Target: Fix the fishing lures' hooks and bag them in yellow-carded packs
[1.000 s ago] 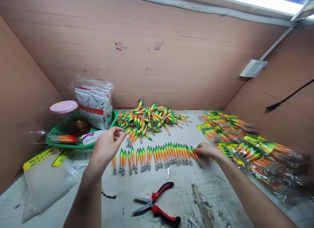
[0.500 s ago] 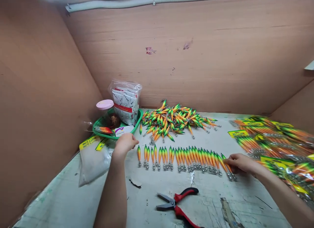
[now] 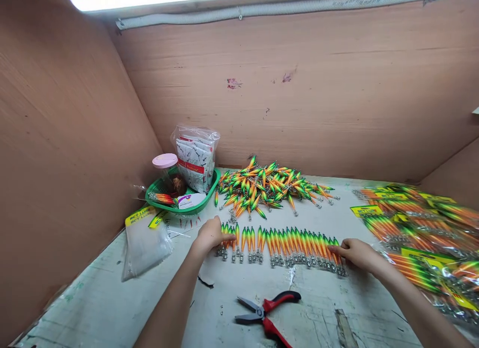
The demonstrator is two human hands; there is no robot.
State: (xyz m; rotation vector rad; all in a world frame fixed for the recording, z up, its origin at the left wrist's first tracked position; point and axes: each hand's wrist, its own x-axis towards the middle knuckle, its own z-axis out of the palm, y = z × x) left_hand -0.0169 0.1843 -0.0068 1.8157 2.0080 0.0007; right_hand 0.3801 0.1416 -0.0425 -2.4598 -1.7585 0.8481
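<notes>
Slim green, yellow and orange squid jigs with metal hook crowns lie side by side in a row, hooks towards me. At the row's left end is my left hand, its thumb stretched across the end jigs and apart from the fingers. My right hand is at the other end, fingers bent and fingertips closed on the last squid jig. Behind the row lies a loose pile of the same jigs. Open pliers with red and black handles rest in front of the row.
A green basket at the back left holds a pink-lidded jar and a bag of printed packets. Clear plastic bags lie before it. Packaged jigs cover the right side. Wooden panels enclose the table.
My left hand has moved right and forward onto the row's left end. My right hand has shifted slightly left, and the jigs at the right end now lie closer together.
</notes>
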